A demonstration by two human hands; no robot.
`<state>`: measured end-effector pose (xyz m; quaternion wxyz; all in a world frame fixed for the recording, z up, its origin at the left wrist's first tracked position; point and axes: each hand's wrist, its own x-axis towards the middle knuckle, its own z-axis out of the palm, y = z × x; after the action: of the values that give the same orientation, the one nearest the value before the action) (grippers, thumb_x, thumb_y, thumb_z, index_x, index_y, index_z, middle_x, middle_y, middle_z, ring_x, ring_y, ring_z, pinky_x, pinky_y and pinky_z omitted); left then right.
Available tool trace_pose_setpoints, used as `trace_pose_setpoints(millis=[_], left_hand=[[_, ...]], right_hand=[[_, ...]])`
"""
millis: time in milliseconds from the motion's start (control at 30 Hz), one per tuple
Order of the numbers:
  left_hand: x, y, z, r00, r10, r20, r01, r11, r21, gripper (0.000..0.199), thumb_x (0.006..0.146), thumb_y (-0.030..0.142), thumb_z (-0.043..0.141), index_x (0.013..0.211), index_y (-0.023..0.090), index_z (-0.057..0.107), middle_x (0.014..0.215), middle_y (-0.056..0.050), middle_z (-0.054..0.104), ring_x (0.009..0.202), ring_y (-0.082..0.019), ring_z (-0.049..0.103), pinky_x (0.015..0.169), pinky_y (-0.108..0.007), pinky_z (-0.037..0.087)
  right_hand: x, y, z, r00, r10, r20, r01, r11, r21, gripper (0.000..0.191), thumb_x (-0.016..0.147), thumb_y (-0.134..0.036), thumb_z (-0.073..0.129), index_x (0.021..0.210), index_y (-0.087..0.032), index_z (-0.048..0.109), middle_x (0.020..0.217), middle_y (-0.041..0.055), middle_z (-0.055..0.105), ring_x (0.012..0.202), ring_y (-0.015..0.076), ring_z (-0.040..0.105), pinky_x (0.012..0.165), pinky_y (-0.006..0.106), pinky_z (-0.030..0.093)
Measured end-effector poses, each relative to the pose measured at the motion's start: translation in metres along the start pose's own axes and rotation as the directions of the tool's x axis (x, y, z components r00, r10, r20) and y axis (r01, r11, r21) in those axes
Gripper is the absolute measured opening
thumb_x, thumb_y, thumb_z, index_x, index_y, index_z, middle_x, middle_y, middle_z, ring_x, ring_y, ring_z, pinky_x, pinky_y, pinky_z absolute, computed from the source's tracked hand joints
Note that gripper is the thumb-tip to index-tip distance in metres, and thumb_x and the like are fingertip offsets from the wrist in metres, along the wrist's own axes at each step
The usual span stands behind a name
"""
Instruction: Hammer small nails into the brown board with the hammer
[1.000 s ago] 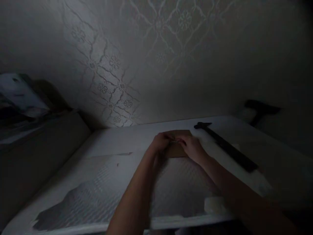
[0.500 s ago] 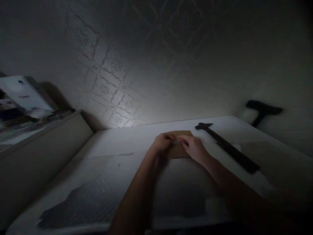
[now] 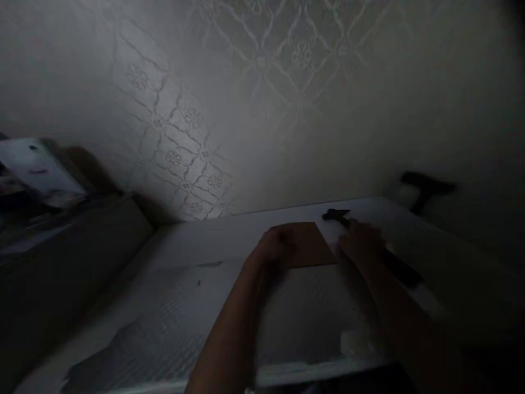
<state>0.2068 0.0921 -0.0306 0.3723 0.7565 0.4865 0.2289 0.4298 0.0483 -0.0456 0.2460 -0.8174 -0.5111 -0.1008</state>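
A brown, flat rectangular piece [image 3: 309, 245] lies on the white table. Over its left edge is my left hand [image 3: 276, 245], fingers curled together; what they hold, if anything, is too dark and small to make out. My right hand [image 3: 361, 243] is to the right of the brown piece, over the handle of a dark hammer [image 3: 400, 267]. The hammer's head points to the back left. Blur and darkness hide whether the right fingers are closed round the handle.
Grey textured sheeting [image 3: 139, 345] covers the near part of the white table [image 3: 233, 232]. A second dark T-shaped object [image 3: 426, 189] is at the right by the patterned wall. A raised ledge [image 3: 102, 235] bounds the left side. A small pale block [image 3: 355, 343] sits near the front edge.
My right hand has moved right, away from my left hand and the brown piece, to the hammer. The small chain-like thing seen between both hands is no longer visible. The picture is darker.
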Motion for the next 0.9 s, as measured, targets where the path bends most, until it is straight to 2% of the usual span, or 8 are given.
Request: trace_pose_setpoints(millis=[167,267,333,400,467,633,767,900], left_hand=[[-0.014,0.011,-0.006,0.996,-0.089,-0.001,0.080,0.892,0.445,0.081,0.060,0.048,0.079,0.132,0.022,0.051,0.140,-0.014,0.048,0.127,-0.035,0.044,0.105,-0.047,0.034],[-0.022,0.016,-0.007,0.981,-0.185,0.067,0.115,0.818,0.564,0.105,0.056,0.063,0.075,0.143,0.021,0.035,0.152,-0.017,0.028,0.137,-0.042,0.025,0.107,-0.058,0.025],[-0.024,0.017,-0.007,0.972,-0.213,0.100,0.115,0.802,0.586,0.112,0.055,0.065,0.075,0.146,0.018,0.028,0.155,-0.019,0.019,0.140,-0.042,0.015,0.107,-0.059,0.022],[-0.025,0.017,-0.006,0.971,-0.222,0.088,0.128,0.795,0.593,0.111,0.056,0.064,0.075,0.146,0.017,0.028,0.155,-0.019,0.019,0.141,-0.041,0.015,0.107,-0.058,0.023],[-0.024,0.017,-0.006,0.975,-0.216,0.045,0.149,0.793,0.590,0.105,0.058,0.063,0.075,0.143,0.019,0.032,0.154,-0.019,0.022,0.140,-0.040,0.020,0.107,-0.057,0.024],[-0.021,0.013,-0.007,0.975,-0.218,-0.040,0.200,0.789,0.581,0.093,0.063,0.065,0.070,0.139,0.023,0.038,0.152,-0.017,0.028,0.138,-0.039,0.023,0.107,-0.060,0.022],[-0.018,0.008,-0.006,0.967,-0.220,-0.127,0.251,0.759,0.601,0.087,0.069,0.067,0.062,0.138,0.021,0.039,0.149,-0.017,0.034,0.136,-0.038,0.027,0.106,-0.060,0.024],[-0.017,0.007,-0.005,0.961,-0.243,-0.134,0.273,0.742,0.613,0.089,0.071,0.070,0.057,0.142,0.022,0.033,0.152,-0.015,0.029,0.139,-0.036,0.024,0.107,-0.057,0.026]], right_hand=[[0.011,0.020,0.010,0.995,0.044,0.092,-0.037,0.996,-0.077,0.041,0.079,-0.022,0.052,0.118,-0.012,0.059,0.100,0.0235,0.064,0.094,0.0343,0.062,0.072,0.044,0.048],[0.019,0.027,0.011,0.981,0.058,0.184,-0.050,0.998,-0.045,0.040,0.077,-0.026,0.053,0.114,-0.012,0.062,0.095,0.0200,0.066,0.091,0.0307,0.064,0.071,0.038,0.048],[0.023,0.029,0.010,0.960,0.062,0.274,-0.057,0.998,-0.026,0.036,0.075,-0.029,0.056,0.106,-0.013,0.066,0.089,0.0168,0.068,0.088,0.0300,0.065,0.069,0.036,0.048],[0.024,0.029,0.008,0.942,0.052,0.331,-0.051,0.999,-0.012,0.031,0.073,-0.033,0.059,0.097,-0.015,0.069,0.084,0.0146,0.069,0.085,0.0302,0.066,0.067,0.036,0.048],[0.022,0.027,0.006,0.947,0.025,0.320,-0.028,1.000,0.006,0.028,0.074,-0.034,0.058,0.091,-0.015,0.070,0.084,0.0139,0.070,0.084,0.0298,0.066,0.067,0.035,0.047],[0.016,0.016,0.002,0.975,-0.180,0.129,0.164,0.979,0.125,0.023,0.076,-0.021,0.055,0.094,-0.016,0.067,0.091,0.0122,0.070,0.085,0.0244,0.065,0.068,0.030,0.044],[0.007,0.003,-0.002,0.919,-0.380,0.110,0.335,0.895,0.295,0.028,0.082,-0.021,0.052,0.108,-0.019,0.062,0.091,0.0068,0.070,0.081,0.0211,0.065,0.066,0.027,0.043],[-0.002,-0.008,-0.002,0.849,-0.522,0.078,0.453,0.797,0.399,0.031,0.085,-0.021,0.050,0.115,-0.020,0.059,0.098,0.0074,0.071,0.085,0.0212,0.066,0.071,0.028,0.046]])
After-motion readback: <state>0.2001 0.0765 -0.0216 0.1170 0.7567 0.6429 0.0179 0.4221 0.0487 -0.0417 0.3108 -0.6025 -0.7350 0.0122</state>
